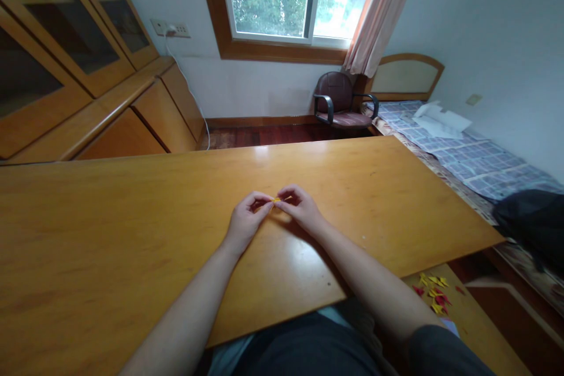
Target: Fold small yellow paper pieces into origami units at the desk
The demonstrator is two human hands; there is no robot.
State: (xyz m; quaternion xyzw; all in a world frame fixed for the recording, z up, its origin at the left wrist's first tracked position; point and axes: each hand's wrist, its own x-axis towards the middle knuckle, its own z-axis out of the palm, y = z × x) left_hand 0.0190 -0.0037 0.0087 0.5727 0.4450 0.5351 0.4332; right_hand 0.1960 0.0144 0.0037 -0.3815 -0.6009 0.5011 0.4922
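Observation:
A small piece of folded yellow paper (pixel 277 200) is pinched between both hands, just above the wooden table (pixel 176 235). My left hand (pixel 247 215) grips its left end between thumb and fingertips. From the other side my right hand (pixel 302 207) holds the right end the same way. Fingertips cover most of the paper, so its exact shape is hidden. On a lower wooden surface at the bottom right lie several small folded yellow and red paper pieces (pixel 436 294), close to my right forearm.
Beyond the table's far edge stands a maroon armchair (pixel 341 100) under the window. A bed (pixel 476 158) with a checked cover runs along the right, with a black bag (pixel 533 223) on it. Wooden cabinets (pixel 88 88) line the left wall.

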